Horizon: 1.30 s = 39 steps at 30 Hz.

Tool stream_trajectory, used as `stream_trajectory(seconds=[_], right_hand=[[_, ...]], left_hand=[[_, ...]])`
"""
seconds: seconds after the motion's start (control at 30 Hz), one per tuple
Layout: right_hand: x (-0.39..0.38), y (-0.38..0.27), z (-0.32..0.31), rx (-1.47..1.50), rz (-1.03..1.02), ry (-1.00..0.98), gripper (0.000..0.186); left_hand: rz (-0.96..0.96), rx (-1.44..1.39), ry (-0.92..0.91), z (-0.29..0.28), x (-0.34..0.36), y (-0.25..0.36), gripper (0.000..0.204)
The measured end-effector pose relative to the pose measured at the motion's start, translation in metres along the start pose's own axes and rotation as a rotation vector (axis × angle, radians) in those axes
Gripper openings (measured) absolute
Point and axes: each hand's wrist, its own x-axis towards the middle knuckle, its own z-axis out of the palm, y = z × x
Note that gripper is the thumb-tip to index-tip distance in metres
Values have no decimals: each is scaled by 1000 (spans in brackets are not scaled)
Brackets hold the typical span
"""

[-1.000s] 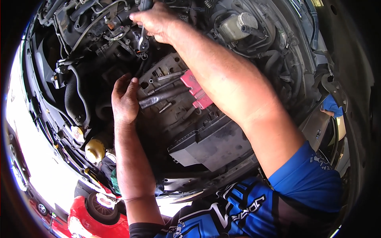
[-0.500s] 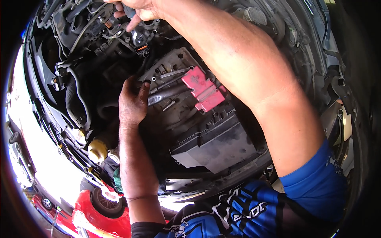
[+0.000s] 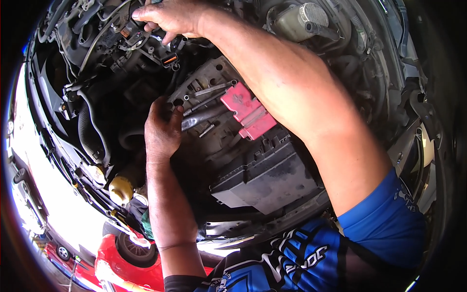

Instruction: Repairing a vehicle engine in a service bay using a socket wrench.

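Note:
My right hand (image 3: 175, 18) is closed at the top edge, over the engine's hoses and fittings. A sliver of a blue-grey object (image 3: 155, 1) shows at its fingers; the rest is hidden by the hand and the frame edge. Just below hangs a dark connector with an orange inside (image 3: 169, 60). My left hand (image 3: 163, 131) is curled at the left edge of a metal tray (image 3: 206, 74), thumb up. Its other fingers and whatever they grip are hidden. Beside it on the tray lie a wrench (image 3: 213, 90) and a shiny metal bar (image 3: 198, 118).
A red plastic cover (image 3: 248, 111) sits right of the tools, above a black box (image 3: 267, 180). A yellowish reservoir (image 3: 120, 190) and a corrugated hose (image 3: 86, 129) are at left. A capped reservoir (image 3: 292, 24) stands at upper right. Beyond the bay is a red car (image 3: 109, 258).
My right hand has turned and shifted slightly, covering most of the blue-grey object that showed before. My left hand stays nearly in place. The view has shifted a little.

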Motion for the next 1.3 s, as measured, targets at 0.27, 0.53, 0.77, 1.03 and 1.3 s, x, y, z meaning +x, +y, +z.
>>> stream_trajectory(seconds=[0.27, 0.53, 0.77, 1.03, 1.3], right_hand=[[25, 35, 31, -636, -321, 241, 44], [16, 18, 27, -78, 55, 52, 59], [10, 47, -7, 318, -14, 48, 19], [2, 48, 9, 563, 64, 658, 24], [-3, 50, 5, -70, -143, 380, 28]], left_hand=[[-37, 100, -26, 2, 2, -12, 53], [-70, 135, -44, 2, 3, -13, 55], [-69, 137, -26, -1, 1, -8, 52], [-84, 271, 58, -13, 2, -44, 48], [-15, 906, -327, 35, -11, -32, 44]])
